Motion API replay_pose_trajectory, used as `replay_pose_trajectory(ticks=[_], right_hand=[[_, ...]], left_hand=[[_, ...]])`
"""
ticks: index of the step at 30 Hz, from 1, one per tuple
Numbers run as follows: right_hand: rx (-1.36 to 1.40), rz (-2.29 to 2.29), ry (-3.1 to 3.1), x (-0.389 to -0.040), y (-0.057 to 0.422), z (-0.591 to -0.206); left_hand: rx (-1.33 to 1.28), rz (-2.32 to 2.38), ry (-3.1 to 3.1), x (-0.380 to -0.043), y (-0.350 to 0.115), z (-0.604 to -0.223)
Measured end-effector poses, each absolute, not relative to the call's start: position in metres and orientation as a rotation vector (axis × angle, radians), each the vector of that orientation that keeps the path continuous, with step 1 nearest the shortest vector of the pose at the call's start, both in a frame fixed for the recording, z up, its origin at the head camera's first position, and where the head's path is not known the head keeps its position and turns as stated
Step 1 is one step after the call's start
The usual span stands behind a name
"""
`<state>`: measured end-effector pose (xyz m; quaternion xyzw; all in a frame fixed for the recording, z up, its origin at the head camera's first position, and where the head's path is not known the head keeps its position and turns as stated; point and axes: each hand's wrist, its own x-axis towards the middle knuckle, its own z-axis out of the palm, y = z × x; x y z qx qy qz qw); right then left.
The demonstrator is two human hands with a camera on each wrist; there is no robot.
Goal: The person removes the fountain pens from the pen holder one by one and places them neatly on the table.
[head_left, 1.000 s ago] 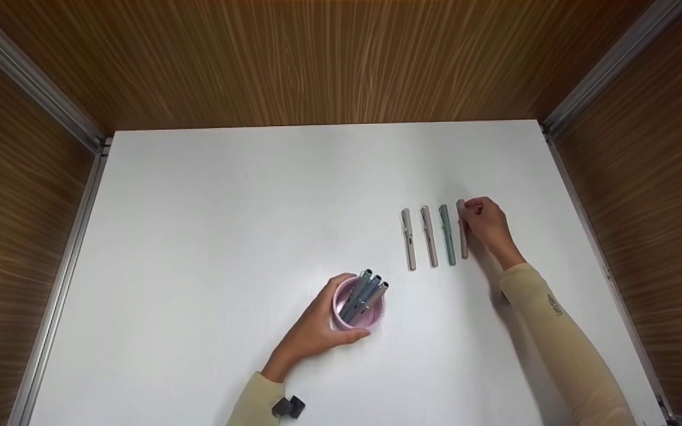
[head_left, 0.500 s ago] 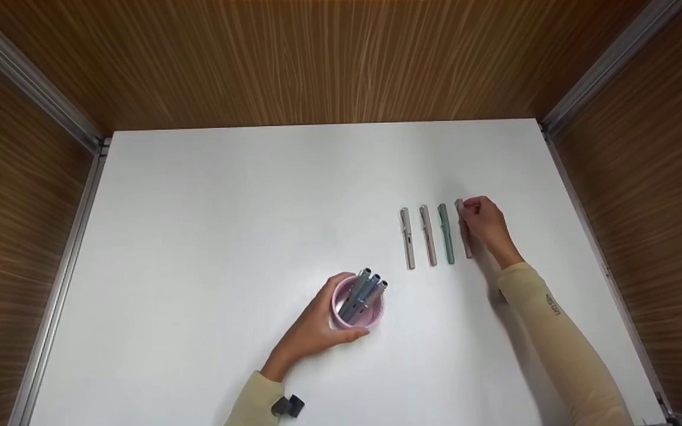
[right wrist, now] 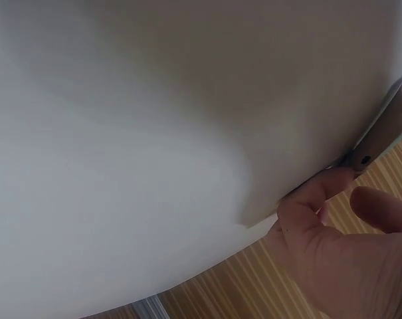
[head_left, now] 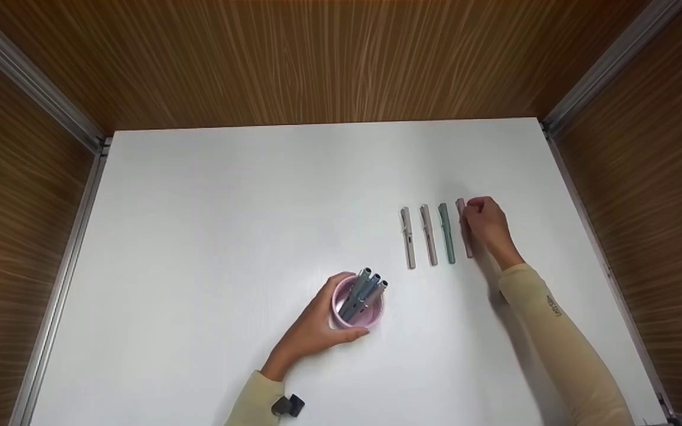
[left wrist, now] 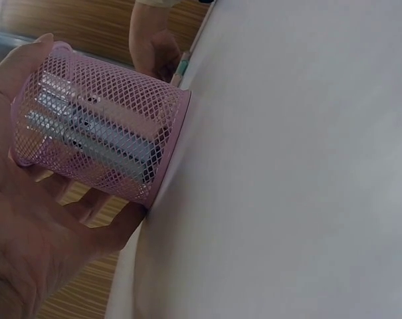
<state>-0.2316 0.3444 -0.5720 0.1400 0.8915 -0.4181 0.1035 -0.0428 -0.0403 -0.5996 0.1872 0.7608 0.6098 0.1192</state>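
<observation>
My left hand [head_left: 317,322] holds a pink mesh pen cup [head_left: 381,316] around its side; several capped pens [head_left: 360,296] lean inside it. In the left wrist view the cup [left wrist: 107,126] stands on the table with fingers wrapped behind it. To the right, a row of pens lies on the table: a grey pen [head_left: 408,238], a pinkish pen [head_left: 428,235], a green pen [head_left: 447,234] and a rightmost pinkish pen [head_left: 467,239]. My right hand [head_left: 488,225] is at that last pen. In the right wrist view a bent finger touches the pen [right wrist: 380,136], the thumb apart from it.
The white table [head_left: 211,225] is enclosed by wood-grain panels [head_left: 317,65] at the back and sides, with metal rails [head_left: 613,59] at the corners. A small black device [head_left: 288,406] sits at the left sleeve.
The lower end of the rightmost pen has swung slightly right, leaving it more slanted. The right fingertips have shifted a little right off its upper part. The left hand and cup stay in place.
</observation>
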Motion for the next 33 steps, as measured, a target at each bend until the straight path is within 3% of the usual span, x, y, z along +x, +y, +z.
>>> replay_pose_trajectory(ticks=[18,33], right_hand=[[0.463,-1.327,2.622,-0.220,0.343,-0.567],[0.388,-1.520,2.720,-0.190,0.330,-0.560]], left_hand=[[0.606,1.715,2.297,-0.042,-0.041,-0.597],[0.614,1.729,2.292,-0.042,-0.041,-0.597]])
